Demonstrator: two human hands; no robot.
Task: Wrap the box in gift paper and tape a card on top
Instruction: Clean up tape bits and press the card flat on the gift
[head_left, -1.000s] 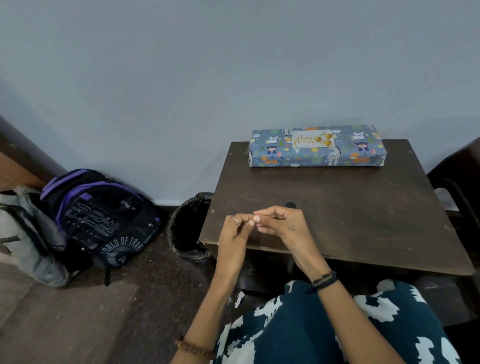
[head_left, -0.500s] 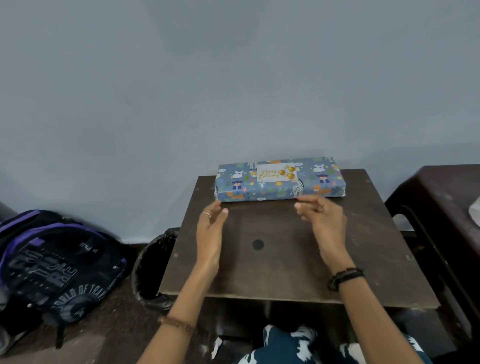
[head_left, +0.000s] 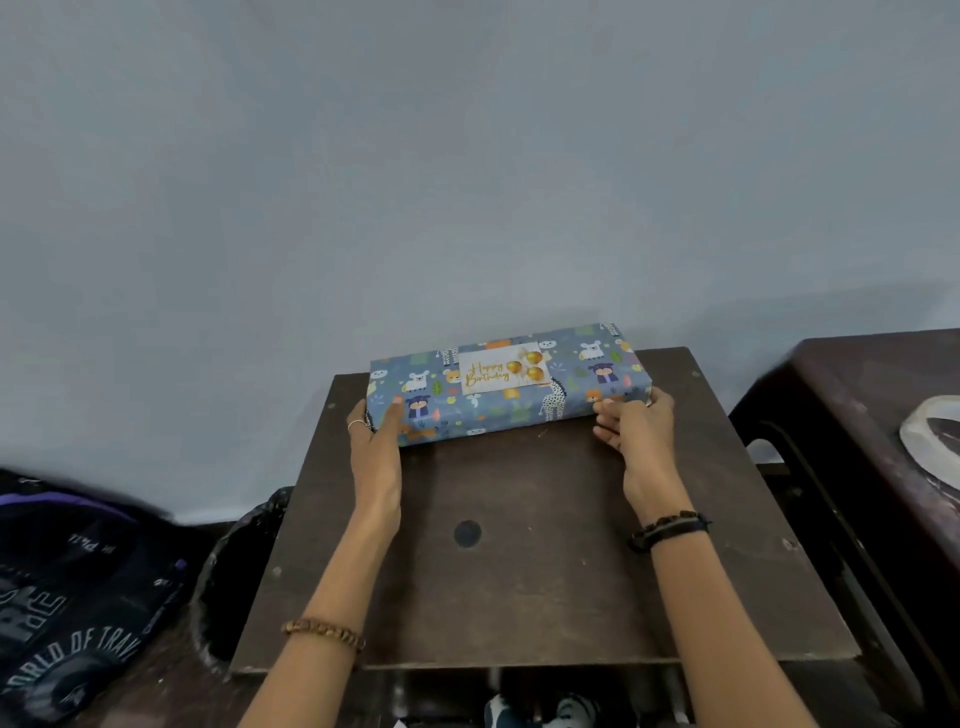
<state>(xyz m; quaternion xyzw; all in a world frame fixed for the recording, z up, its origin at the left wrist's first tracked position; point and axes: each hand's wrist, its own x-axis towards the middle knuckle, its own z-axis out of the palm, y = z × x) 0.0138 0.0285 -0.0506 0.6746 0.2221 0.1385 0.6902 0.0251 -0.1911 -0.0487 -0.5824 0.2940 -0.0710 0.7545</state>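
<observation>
1. The long flat box wrapped in blue animal-print gift paper (head_left: 511, 387) lies at the far edge of the dark brown wooden table (head_left: 519, 571), close to the grey wall (head_left: 467, 182).
2. A white "Happy Birthday" card with gold balloons (head_left: 504, 371) sits on its top.
3. The left hand (head_left: 375, 457) grips the box's left end, thumb on top.
4. The right hand (head_left: 636, 431) holds the right near corner, fingers curled.
5. A black bin (head_left: 234, 577) stands just left of the table; beyond it lies a black and purple backpack (head_left: 67, 597).
6. A dark side table (head_left: 857, 415) stands to the right.
</observation>
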